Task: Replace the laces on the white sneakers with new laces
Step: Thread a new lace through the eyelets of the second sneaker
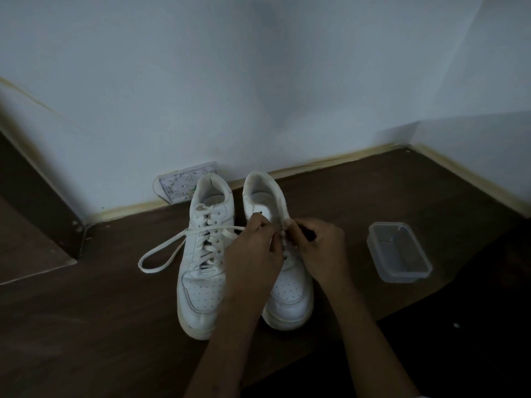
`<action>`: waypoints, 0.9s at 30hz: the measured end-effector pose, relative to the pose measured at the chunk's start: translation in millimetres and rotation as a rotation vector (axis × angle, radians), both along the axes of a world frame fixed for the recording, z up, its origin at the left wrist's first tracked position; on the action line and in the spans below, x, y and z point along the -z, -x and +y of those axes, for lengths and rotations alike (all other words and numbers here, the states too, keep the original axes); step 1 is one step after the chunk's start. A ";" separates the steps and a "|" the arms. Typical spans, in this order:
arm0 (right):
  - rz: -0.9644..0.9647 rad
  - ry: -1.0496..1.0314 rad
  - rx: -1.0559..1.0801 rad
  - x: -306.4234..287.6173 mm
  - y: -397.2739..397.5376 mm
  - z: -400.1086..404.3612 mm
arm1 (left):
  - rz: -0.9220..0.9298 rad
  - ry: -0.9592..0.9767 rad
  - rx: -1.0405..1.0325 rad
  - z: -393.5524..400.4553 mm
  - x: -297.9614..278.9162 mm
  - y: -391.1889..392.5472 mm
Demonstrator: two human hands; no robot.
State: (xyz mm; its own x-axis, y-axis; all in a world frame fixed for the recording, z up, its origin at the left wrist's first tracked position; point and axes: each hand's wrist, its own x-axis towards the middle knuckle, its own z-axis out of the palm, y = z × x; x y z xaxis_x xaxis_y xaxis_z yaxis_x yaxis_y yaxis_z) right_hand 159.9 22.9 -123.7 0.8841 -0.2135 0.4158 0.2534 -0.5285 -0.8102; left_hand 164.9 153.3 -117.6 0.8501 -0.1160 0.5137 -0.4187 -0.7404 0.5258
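on the dark wooden floor [115,326] by the wall, two white sneakers stand side by side, toes toward the person. the left sneaker [201,282] is laced, one white lace [161,254] looping loose across the floor. both hands work at the right sneaker [290,297]: the left hand [255,251] and right hand [319,245] each seem to pinch lace at the eyelets, though what exactly is hidden. laces are light, limp and slippery, likely best held near the stiff tip. a clear plastic tub [399,251] sits apart.
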 end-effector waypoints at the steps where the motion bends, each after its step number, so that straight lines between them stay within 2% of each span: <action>1: -0.002 -0.007 -0.004 -0.5 0.7 0.0 | -0.015 -0.012 -0.007 0.1 0.3 0.4; 8: 0.112 -0.125 -0.057 -4.0 -1.2 -0.7 | 0.029 0.030 -0.013 5.1 0.6 -1.7; 11: 0.145 -0.171 -0.036 -3.8 -1.5 -3.2 | 0.081 0.105 -0.017 9.4 -5.5 -1.0; 16: 0.140 -0.267 0.013 -5.0 -0.7 -15.8 | 0.046 0.220 -0.041 33.5 -13.3 -8.3; 21: 0.138 -0.279 -0.007 -6.4 -0.1 -12.5 | -0.006 0.144 0.057 55.3 -9.7 -18.0; 24: 0.086 -0.111 -0.017 -5.8 1.3 -8.6 | -0.077 -0.007 0.074 60.4 -2.3 -21.6; 27: 0.023 -0.025 -0.048 -5.4 1.8 -3.3 | -0.127 -0.060 -0.006 60.0 -0.5 -17.2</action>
State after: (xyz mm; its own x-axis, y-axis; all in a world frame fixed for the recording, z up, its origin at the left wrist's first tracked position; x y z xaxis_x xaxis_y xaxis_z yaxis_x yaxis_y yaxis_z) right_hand 158.1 19.6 -118.3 0.9027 -0.1802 0.3907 0.2597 -0.4957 -0.8288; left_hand 182.1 213.4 -117.1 0.7796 -0.1445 0.6094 -0.4744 -0.7716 0.4239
